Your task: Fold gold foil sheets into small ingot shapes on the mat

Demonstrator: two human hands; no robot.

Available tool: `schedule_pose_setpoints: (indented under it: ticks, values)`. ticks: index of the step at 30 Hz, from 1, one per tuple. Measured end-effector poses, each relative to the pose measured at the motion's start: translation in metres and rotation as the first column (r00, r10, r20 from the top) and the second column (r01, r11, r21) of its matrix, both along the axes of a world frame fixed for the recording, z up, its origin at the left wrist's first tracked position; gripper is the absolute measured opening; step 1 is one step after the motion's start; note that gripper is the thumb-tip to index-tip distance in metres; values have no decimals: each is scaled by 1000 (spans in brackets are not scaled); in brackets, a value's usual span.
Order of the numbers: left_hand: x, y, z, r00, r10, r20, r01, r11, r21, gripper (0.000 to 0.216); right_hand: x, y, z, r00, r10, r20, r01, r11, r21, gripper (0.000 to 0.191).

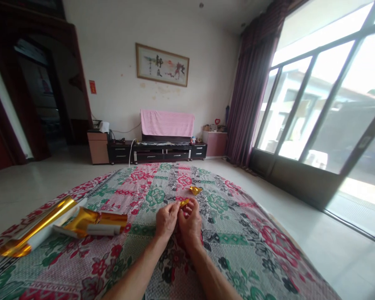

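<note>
Between the fingers of both hands is a small piece of folded gold foil paper (184,203), partly covered by the fingertips. My left hand (166,220) pinches its left side, while my right hand (190,221) curls its fingers round the right side. Just beyond the hands, a finished-looking folded gold paper ingot (195,190) rests by itself on the flowered cloth (156,175). Off to the left lie a long roll of gold foil paper (54,216) and some loosely curled gold sheets (90,221) with white backs.
The patterned cloth covers a wide round-edged surface under my hands. Farther off stands a low black TV cabinet (156,155), with a pink cloth (167,123) draped over the screen. Large glass doors (318,104) and a purple curtain (248,83) are on the right.
</note>
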State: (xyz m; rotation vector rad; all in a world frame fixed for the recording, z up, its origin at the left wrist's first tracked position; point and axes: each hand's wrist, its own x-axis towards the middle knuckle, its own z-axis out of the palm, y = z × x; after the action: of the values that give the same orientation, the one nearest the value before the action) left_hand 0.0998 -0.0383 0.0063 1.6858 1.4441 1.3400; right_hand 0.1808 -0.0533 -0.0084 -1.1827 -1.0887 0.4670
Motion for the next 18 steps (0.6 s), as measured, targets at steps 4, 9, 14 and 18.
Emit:
schedule_pose_setpoints:
  ticks: [4,9,14,18]
  values:
    - [1,-1,-2,1000,5,-25,-5,1000,15,38,2,4,-5,998,-33,61,31,999,43,49]
    - [2,0,-2,999,18,-35,-18,1000,-7,37,4,7,-11,978,-100,182,97,995,23,41]
    - [3,1,-3,1000,-12,-28,12,1000,15,36,4,6,-9,978,-109,176,111,994,-1,37]
    - [4,1,-4,999,-18,-49,19,1000,21,38,5,6,-7,977,-114,180,121,992,-29,36]
